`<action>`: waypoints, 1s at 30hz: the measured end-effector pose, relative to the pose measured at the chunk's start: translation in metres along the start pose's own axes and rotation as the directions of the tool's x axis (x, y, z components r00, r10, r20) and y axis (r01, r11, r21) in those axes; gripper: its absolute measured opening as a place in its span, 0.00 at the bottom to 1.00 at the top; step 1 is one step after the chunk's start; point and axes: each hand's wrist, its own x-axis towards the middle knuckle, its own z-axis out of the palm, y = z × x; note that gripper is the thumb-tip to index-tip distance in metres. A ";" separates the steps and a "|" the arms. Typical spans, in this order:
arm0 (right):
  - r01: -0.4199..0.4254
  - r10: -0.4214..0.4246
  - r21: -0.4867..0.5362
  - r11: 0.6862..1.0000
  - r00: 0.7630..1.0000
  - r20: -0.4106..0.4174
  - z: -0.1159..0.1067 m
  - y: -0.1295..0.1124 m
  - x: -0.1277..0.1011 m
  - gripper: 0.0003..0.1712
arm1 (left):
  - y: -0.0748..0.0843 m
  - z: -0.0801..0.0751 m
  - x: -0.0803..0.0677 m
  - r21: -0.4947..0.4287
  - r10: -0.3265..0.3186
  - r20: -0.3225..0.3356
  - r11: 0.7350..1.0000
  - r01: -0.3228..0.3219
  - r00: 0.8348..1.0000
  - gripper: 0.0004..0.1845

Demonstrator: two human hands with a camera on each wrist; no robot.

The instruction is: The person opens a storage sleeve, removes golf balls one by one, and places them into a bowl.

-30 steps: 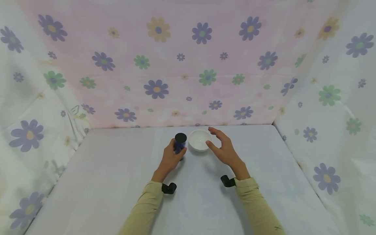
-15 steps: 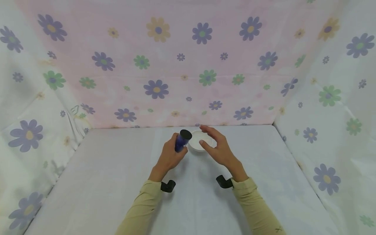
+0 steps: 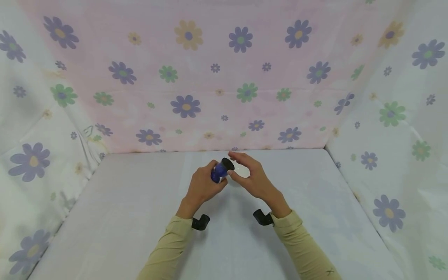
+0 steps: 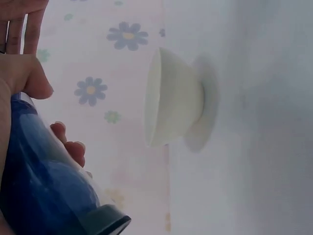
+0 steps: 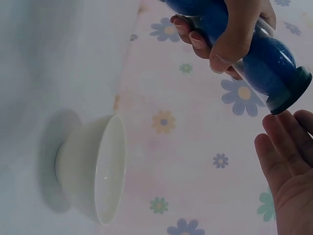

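Above the white cloth-covered table, a tilted blue bottle held between two hands

Left hand grips the blue clear-plastic bottle with a black cap — fingers curled round its body, cap end leaning toward the right hand. That hand's fingers are straight and relaxed, tips just beside the cap. Small white footed bowl stands on the table behind the bottle — apart from both hands
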 end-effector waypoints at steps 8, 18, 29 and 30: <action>0.035 -0.036 0.011 0.999 0.997 0.065 0.001 -0.001 0.000 0.30 | 0.003 -0.006 0.000 -0.005 -0.005 0.072 1.000 0.006 0.997 0.19; 0.094 -0.070 -0.142 0.985 0.984 0.164 0.000 0.000 -0.004 0.28 | 0.004 -0.012 -0.001 -0.041 -0.075 0.219 0.996 0.086 0.973 0.21; 0.151 -0.085 -0.303 0.941 0.971 0.222 0.001 0.001 -0.010 0.29 | 0.000 -0.011 -0.003 -0.023 -0.046 0.275 0.998 0.055 0.960 0.21; 0.146 -0.075 -0.318 0.937 0.971 0.226 0.002 0.001 -0.010 0.29 | 0.000 -0.011 -0.003 -0.020 -0.046 0.277 0.998 0.053 0.960 0.21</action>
